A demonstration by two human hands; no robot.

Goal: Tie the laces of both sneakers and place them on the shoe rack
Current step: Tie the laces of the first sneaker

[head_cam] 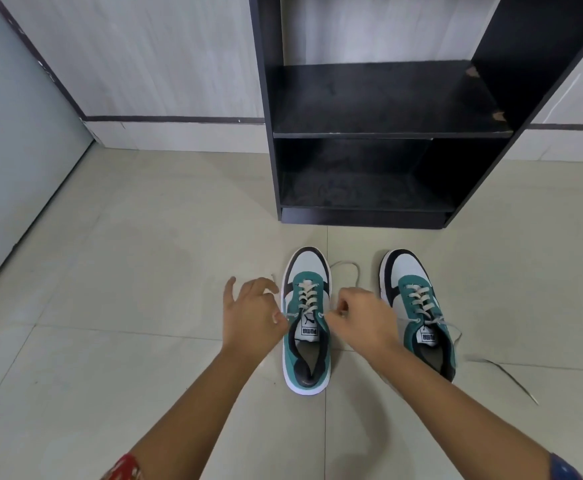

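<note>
**Teal sneakers on the tiles, hands at the laces**

Teal, white and black, two sneakers stand side by side on the floor (110, 271), toes pointing at the rack (380, 133), which stands just beyond them against the wall. Both are unlaced at the top, their tongues showing.

Both hands work at the left sneaker (306, 320). The right hand (359, 318) has its grip pressed together, thumb and fingertips pinching a lace end (347, 268) right at the top eyelets; that lace loops out onto the floor between the two shoes. The left hand (252, 313) sits against the shoe's outer side, fingers spread and curled, thumb sticking out. A thin bit of lace pokes up past its fingers, but I cannot tell whether the grip truly holds it.

The right sneaker (418, 310) is partly behind the right forearm, untouched. Its lace (504, 374) trails loose across the tiles to the right.

Count: two sneakers, two hands, one rack with two empty dark shelves.
</note>
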